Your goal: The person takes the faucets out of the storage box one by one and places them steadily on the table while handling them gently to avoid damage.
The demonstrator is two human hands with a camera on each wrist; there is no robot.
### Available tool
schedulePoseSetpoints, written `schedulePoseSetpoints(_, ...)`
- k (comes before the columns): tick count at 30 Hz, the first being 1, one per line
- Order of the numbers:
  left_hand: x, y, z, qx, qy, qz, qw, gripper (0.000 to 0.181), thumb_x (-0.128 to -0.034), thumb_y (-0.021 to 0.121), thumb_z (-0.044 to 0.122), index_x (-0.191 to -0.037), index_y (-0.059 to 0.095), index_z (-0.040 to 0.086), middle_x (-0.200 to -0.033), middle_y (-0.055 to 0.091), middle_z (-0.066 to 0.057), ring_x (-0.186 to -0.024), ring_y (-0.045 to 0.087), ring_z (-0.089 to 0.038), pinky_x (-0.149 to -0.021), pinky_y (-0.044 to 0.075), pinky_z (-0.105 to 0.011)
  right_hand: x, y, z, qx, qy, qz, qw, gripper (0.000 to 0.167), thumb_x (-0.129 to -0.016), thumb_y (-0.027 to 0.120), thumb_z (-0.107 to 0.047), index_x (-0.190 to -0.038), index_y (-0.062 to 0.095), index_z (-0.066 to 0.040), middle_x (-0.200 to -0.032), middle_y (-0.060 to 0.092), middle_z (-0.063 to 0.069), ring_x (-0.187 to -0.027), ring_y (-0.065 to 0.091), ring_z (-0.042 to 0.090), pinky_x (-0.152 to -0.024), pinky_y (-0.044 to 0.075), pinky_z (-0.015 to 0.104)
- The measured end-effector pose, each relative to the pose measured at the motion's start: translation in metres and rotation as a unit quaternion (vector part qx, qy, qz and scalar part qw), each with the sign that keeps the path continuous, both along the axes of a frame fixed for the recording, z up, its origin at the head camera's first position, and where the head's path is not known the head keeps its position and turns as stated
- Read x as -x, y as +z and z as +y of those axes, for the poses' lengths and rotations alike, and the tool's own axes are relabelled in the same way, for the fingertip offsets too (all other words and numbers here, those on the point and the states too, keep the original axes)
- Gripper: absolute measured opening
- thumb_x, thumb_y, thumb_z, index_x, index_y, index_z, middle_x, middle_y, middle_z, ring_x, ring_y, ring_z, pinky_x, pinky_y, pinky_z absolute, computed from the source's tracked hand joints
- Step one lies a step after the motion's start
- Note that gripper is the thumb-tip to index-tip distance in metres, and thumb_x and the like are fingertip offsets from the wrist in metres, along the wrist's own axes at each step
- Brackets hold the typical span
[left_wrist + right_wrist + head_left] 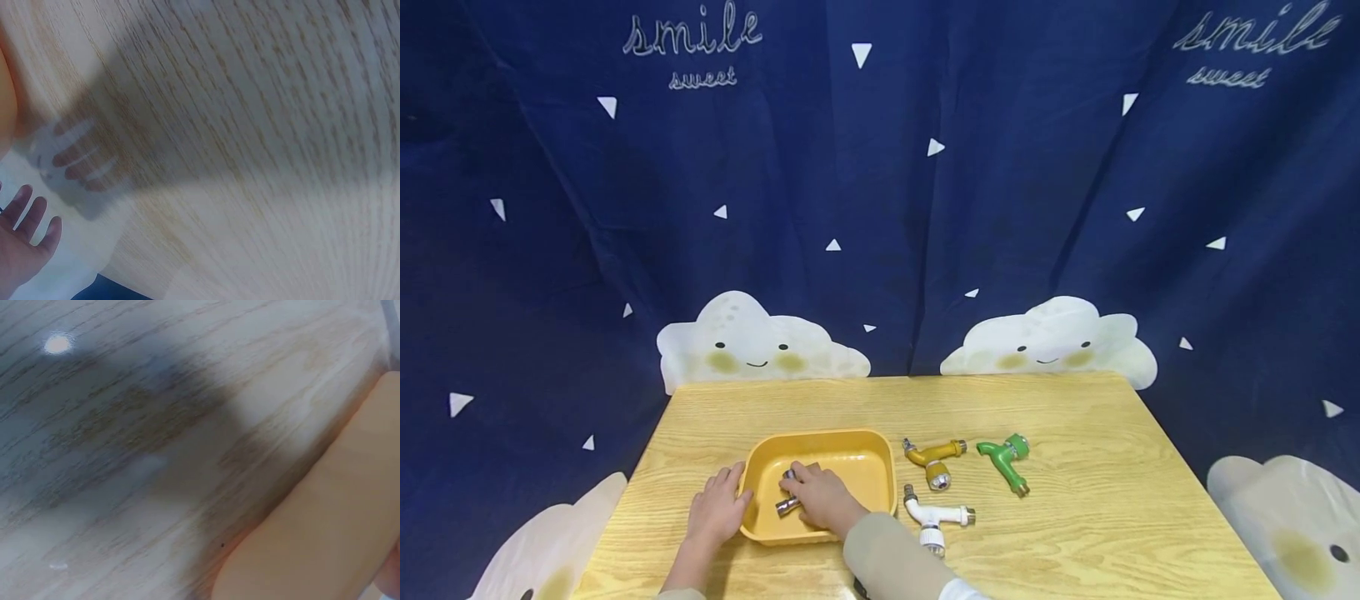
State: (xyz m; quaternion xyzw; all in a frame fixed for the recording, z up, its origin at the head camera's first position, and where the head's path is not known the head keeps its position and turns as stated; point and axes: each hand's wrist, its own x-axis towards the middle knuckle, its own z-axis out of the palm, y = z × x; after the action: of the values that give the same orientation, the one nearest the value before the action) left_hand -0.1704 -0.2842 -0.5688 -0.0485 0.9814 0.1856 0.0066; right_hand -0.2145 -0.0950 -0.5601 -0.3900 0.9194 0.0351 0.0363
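Observation:
A yellow plastic tray (865, 442) stands on the table. My left hand (717, 506) lies against the tray's left rim, its thumb near the edge. In the left wrist view, the fingers of that hand (25, 244) are spread and fairly straight. Inside the tray, my right hand (823, 497) holds a chrome tap (787, 506), largely hidden beneath the fingers. The right wrist view shows mostly the tray's outer wall (325, 506), with a bit of the hand (390, 575) at the lower right edge.
To the right of the tray lie a mustard-yellow tap (934, 454), a white tap (932, 512) and a green tap (1004, 458). The wooden table (1112, 500) backs onto a dark blue curtain (880, 167). A small dark object is partly hidden under the right forearm.

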Motion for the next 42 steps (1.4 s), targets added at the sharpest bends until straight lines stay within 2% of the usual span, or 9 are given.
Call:
schedulePoseSetpoints(9, 0.002, -0.002, -0.001, -0.004, 0.003, 0.004, 1.0000, 0.052, -0.0899, 0.047, 0.025, -0.136, 0.038, 0.003, -0.127, 0.046, -0.023, -0.116, 0.042, -0.042, -0.087, 0.038, -0.061, 0.002, -0.006, 0.003, -0.009, 0.004, 0.048, 0.9988, 0.039, -0.081, 0.063, -0.045, -0.117, 0.051, -0.039, -0.117, 0.045, -0.010, -0.101, 0.049, 0.009, -0.090, 0.043, 0.027)
schedulePoseSetpoints(13, 0.002, -0.003, -0.001, -0.008, 0.005, 0.001, 1.0000, 0.052, -0.0898, 0.047, 0.025, -0.136, 0.038, 0.002, -0.128, 0.045, -0.024, -0.117, 0.041, -0.042, -0.088, 0.036, -0.062, 0.005, -0.010, 0.005, -0.004, 0.005, 0.051, 0.9987, 0.039, -0.079, 0.064, -0.047, -0.115, 0.052, -0.040, -0.116, 0.048, -0.011, -0.102, 0.047, 0.009, -0.090, 0.040, 0.028)
schedulePoseSetpoints(20, 0.001, -0.004, -0.002, -0.006, 0.003, 0.003, 1.0000, 0.052, -0.0898, 0.047, 0.025, -0.135, 0.038, 0.002, -0.128, 0.045, -0.024, -0.117, 0.040, -0.043, -0.088, 0.036, -0.062, 0.006, -0.012, 0.009, 0.026, 0.003, 0.026, 0.9993, 0.037, -0.079, 0.066, -0.044, -0.113, 0.054, -0.035, -0.108, 0.048, -0.008, -0.099, 0.048, 0.010, -0.088, 0.041, 0.027)
schedulePoseSetpoints(27, 0.000, -0.004, -0.001, -0.005, 0.002, 0.008, 1.0000, 0.052, -0.0897, 0.047, 0.025, -0.135, 0.038, 0.002, -0.127, 0.045, -0.024, -0.116, 0.041, -0.043, -0.087, 0.037, -0.062, 0.005, -0.008, 0.015, 0.047, -0.001, -0.004, 0.9989, 0.034, -0.077, 0.068, -0.040, -0.107, 0.055, -0.030, -0.096, 0.043, -0.004, -0.084, 0.042, 0.009, -0.067, 0.041, 0.020)
schedulePoseSetpoints(31, 0.000, -0.003, -0.001, -0.006, 0.000, 0.010, 0.9999, 0.051, -0.0898, 0.047, 0.025, -0.135, 0.038, 0.002, -0.126, 0.045, -0.024, -0.116, 0.041, -0.043, -0.087, 0.037, -0.062, 0.005, -0.007, 0.018, 0.057, -0.008, -0.026, 0.9980, 0.034, -0.073, 0.072, -0.039, -0.101, 0.055, -0.029, -0.093, 0.042, -0.003, -0.080, 0.040, 0.009, -0.061, 0.040, 0.019)
schedulePoseSetpoints(37, 0.000, -0.004, -0.001, -0.007, -0.003, 0.010, 0.9999, 0.052, -0.0903, 0.047, 0.025, -0.135, 0.037, 0.002, -0.127, 0.045, -0.024, -0.116, 0.041, -0.043, -0.087, 0.037, -0.062, 0.005, -0.005, 0.022, 0.078, -0.023, -0.050, 0.9954, 0.037, -0.064, 0.078, -0.035, -0.093, 0.057, -0.028, -0.089, 0.042, -0.003, -0.076, 0.038, 0.009, -0.057, 0.037, 0.017)
schedulePoseSetpoints(42, 0.001, -0.003, -0.002, -0.005, -0.004, 0.008, 0.9999, 0.051, -0.0904, 0.047, 0.026, -0.135, 0.038, 0.002, -0.127, 0.045, -0.024, -0.116, 0.041, -0.043, -0.087, 0.036, -0.063, 0.004, -0.001, 0.025, 0.090, -0.024, -0.061, 0.9938, 0.037, -0.062, 0.078, -0.032, -0.092, 0.057, -0.026, -0.089, 0.042, -0.002, -0.076, 0.038, 0.010, -0.056, 0.037, 0.017)
